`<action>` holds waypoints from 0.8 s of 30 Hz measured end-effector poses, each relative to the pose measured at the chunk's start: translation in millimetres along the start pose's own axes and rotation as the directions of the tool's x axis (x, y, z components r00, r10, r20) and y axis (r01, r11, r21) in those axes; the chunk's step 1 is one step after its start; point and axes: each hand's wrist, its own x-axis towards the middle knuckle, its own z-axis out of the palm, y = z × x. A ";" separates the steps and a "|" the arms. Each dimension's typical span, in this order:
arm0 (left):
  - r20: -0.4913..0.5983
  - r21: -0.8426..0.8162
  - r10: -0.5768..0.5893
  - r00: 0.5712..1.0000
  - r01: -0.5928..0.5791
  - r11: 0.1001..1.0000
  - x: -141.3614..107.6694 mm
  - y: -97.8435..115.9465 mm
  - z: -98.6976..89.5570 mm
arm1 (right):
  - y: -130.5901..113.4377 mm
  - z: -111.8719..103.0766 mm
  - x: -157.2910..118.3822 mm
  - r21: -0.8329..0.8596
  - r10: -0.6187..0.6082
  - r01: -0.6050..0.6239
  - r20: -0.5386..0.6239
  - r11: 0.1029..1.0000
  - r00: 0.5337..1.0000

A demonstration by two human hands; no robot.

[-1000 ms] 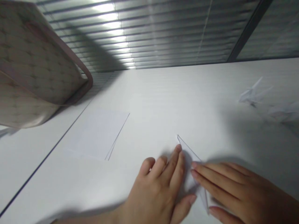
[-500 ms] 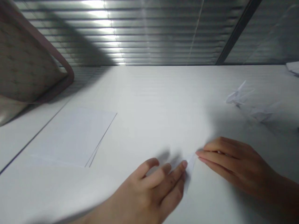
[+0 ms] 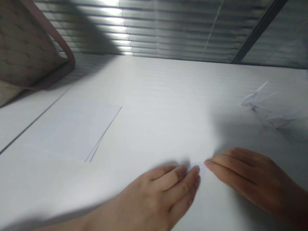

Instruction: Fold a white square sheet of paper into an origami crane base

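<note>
A small piece of folded white paper (image 3: 203,172) lies on the table at the lower middle, mostly hidden under fingers. My left hand (image 3: 166,194) covers its left part, with bent fingers close together and the fingertips pressing on it. At the paper's right tip, my right hand (image 3: 250,179) pinches with thumb and fingers pressed together. The folds under my left hand cannot be made out.
On the left lies a small stack of white paper sheets (image 3: 77,128). Two folded paper cranes (image 3: 252,98) stand at the right. A patterned bag (image 3: 31,48) with a pink edge sits at the upper left. Window blinds (image 3: 168,29) rise behind the white table (image 3: 163,96).
The view has tilted and shifted slightly. My left fingers have come down closer together over the folded paper, which has turned a little. My right hand still pinches its tip.
</note>
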 end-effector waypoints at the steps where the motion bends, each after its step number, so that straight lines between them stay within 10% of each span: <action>1: 0.002 -0.006 -0.005 1.000 0.005 1.000 0.6 0.6 -0.2 | -0.7 -0.4 0.0 -0.007 -0.004 0.004 0.010 1.000 1.000; 24: 0.032 -0.073 -0.076 0.997 0.079 0.994 2.9 6.6 -2.6 | -4.9 -8.8 -14.0 0.074 0.092 -0.104 0.151 0.992 0.984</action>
